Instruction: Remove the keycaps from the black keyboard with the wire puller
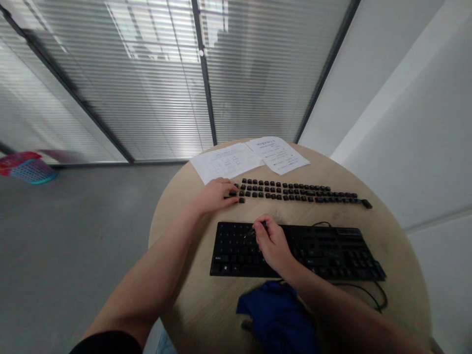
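A black keyboard lies on a round wooden table, its cable trailing off to the right. Behind it, several loose black keycaps are laid out in rows. My left hand rests at the left end of those rows, fingers curled and pinched on a keycap. My right hand hovers over the keyboard's upper left area, fingers pinched around a small thin tool that I cannot name for sure.
Two printed paper sheets lie at the table's far edge. A blue cloth sits at the near edge. A pink and teal basket stands on the grey floor at left. Glass partitions with blinds stand behind.
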Action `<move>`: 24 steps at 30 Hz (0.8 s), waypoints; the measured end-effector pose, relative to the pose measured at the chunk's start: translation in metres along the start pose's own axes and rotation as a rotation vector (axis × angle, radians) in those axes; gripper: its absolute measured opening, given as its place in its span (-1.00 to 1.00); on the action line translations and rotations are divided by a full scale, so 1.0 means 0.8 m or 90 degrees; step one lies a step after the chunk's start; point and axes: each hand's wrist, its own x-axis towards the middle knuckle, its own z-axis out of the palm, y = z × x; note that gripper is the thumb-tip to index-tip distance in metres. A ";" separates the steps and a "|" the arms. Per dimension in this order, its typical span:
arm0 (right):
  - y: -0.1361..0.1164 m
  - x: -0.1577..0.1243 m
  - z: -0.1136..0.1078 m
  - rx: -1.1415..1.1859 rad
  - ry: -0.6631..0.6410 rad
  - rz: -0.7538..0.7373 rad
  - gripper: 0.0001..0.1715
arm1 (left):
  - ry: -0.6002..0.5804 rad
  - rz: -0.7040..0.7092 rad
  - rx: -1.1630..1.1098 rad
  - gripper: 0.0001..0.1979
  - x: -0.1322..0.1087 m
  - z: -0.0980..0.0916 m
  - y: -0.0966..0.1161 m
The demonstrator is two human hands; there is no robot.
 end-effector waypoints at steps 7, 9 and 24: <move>-0.001 0.001 0.000 -0.002 0.004 -0.011 -0.52 | 0.047 -0.091 0.048 -0.57 0.003 0.013 -0.012; -0.001 0.001 0.001 -0.003 0.002 -0.013 -0.52 | 0.009 -0.116 0.055 -0.53 0.005 0.017 -0.012; -0.003 0.001 0.000 0.005 -0.008 -0.014 -0.55 | -0.054 -0.116 0.052 -0.47 0.008 0.015 0.000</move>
